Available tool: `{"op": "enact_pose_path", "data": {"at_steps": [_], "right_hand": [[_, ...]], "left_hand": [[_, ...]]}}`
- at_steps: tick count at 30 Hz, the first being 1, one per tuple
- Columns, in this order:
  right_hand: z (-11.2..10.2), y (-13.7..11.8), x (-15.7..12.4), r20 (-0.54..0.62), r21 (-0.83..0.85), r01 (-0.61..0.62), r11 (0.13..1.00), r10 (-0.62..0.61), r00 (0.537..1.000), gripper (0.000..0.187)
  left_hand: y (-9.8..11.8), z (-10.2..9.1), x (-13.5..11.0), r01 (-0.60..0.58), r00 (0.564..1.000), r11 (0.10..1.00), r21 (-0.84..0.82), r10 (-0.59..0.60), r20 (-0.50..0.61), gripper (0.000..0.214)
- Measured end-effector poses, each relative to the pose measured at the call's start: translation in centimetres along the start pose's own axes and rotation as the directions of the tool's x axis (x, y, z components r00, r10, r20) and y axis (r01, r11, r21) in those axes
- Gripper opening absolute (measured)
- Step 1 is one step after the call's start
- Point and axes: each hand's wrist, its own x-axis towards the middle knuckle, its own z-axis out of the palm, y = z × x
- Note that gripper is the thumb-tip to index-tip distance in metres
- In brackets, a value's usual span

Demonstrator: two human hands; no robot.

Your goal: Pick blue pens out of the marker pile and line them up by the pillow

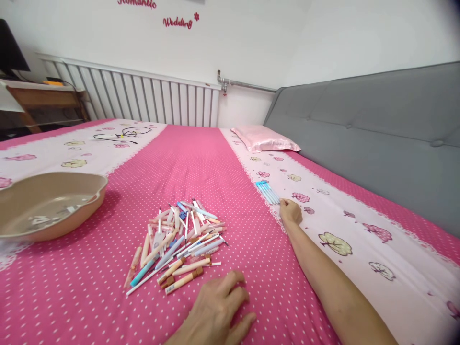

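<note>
My left hand rests palm down on the pink dotted bedspread, fingers loosely bent and apart, with nothing in them. Just beyond it lies a jumbled pile of pens in pink, white, blue and peach, some with brown caps. Stretched out to the right, my right hand has its fingers pinched at the near end of a neat row of light blue pens. They seem to grip the end of one pen; the fingertips partly hide it. The row lies side by side on the bedspread's pale printed band.
A beige basin with small white pieces inside stands at the left. Behind it lies a black cable. A pink pillow is at the back, near the grey headboard. A white radiator lines the wall.
</note>
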Motion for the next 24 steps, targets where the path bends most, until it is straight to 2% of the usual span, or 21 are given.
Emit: {"op": "enact_pose_path", "data": {"at_steps": [17, 24], "right_hand": [[0.38, 0.08, -0.01, -0.024, -0.004, 0.012, 1.0, -0.012, 1.0, 0.033], [0.63, 0.07, 0.09, -0.032, 0.01, -0.022, 1.0, 0.023, 0.999, 0.031]], "left_hand": [[-0.11, 0.05, -0.2, 0.021, 0.999, 0.999, -0.032, -0.02, 0.036, 0.009], [-0.02, -0.07, -0.12, 0.015, 0.999, 0.999, -0.031, -0.014, 0.041, 0.007]]}}
